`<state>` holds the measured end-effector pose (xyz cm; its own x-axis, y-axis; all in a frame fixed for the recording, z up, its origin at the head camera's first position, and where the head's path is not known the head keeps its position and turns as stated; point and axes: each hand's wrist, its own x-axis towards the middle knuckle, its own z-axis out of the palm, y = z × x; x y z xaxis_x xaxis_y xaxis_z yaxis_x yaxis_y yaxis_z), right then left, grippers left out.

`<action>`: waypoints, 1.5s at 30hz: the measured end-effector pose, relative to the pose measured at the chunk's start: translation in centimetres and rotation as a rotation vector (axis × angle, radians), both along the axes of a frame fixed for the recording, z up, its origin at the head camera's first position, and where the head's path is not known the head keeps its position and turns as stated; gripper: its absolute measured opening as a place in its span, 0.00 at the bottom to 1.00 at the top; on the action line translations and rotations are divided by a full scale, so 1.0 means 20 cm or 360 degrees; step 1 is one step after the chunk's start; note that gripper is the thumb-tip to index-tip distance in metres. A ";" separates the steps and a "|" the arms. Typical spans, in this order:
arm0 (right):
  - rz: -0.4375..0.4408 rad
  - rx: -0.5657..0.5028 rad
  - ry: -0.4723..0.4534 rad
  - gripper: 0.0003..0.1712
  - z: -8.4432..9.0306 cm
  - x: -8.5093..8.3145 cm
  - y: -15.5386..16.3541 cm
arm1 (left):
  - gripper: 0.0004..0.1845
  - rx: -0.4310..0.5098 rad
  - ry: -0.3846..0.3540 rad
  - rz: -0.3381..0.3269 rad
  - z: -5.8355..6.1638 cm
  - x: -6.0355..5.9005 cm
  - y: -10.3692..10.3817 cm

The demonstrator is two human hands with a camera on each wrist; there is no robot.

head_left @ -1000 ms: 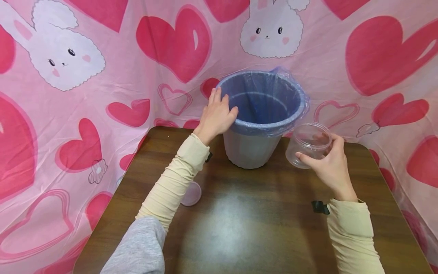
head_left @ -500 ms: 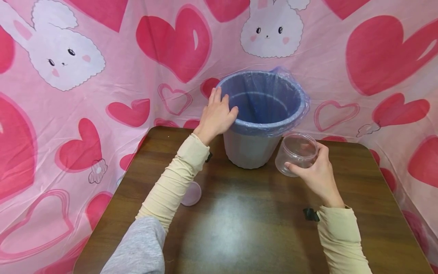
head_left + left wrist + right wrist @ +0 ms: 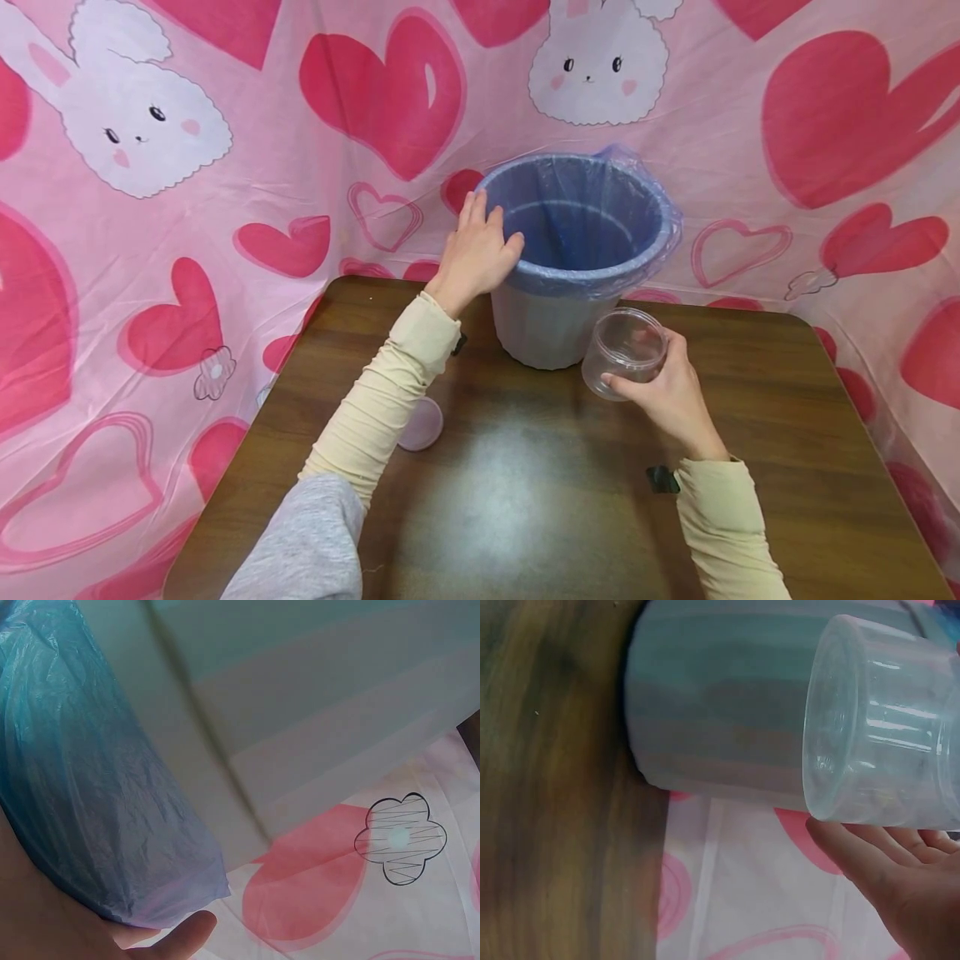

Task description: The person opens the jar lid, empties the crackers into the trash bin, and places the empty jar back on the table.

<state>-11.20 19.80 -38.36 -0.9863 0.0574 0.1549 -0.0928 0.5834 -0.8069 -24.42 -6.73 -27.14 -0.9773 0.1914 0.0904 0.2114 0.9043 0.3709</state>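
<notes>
A grey bin (image 3: 551,325) lined with a blue plastic bag (image 3: 577,221) stands at the table's far edge. My left hand (image 3: 480,250) rests on its left rim, fingers laid over the bag (image 3: 90,810). My right hand (image 3: 663,392) grips an empty clear plastic jar (image 3: 625,352), open and without a lid, just above the table and close to the bin's lower right side. In the right wrist view the jar (image 3: 885,727) lies sideways in front of the bin wall (image 3: 720,712), my fingers (image 3: 889,862) beneath it.
A round translucent lid (image 3: 422,423) lies on the brown wooden table (image 3: 525,500) beside my left forearm. Pink cloth with hearts and rabbits (image 3: 187,167) hangs behind and on both sides of the table.
My right hand has carried the jar down and to the left, from beside the bin's rim towards its base. The left hand has stayed on the rim.
</notes>
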 end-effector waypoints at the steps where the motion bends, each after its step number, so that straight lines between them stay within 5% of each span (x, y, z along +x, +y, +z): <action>1: 0.0011 0.0002 0.0001 0.52 -0.01 0.00 0.00 | 0.36 -0.0001 -0.0001 0.0000 0.00 0.00 0.00; 25: 0.0416 -0.0053 -0.0058 0.52 -0.18 0.02 -0.11 | 0.36 -0.0005 0.0020 0.0003 -0.01 -0.01 0.00; 45: 0.0580 -0.0052 -0.0151 0.51 -0.32 0.04 -0.16 | 0.36 0.0015 0.0019 0.0008 -0.01 0.00 0.00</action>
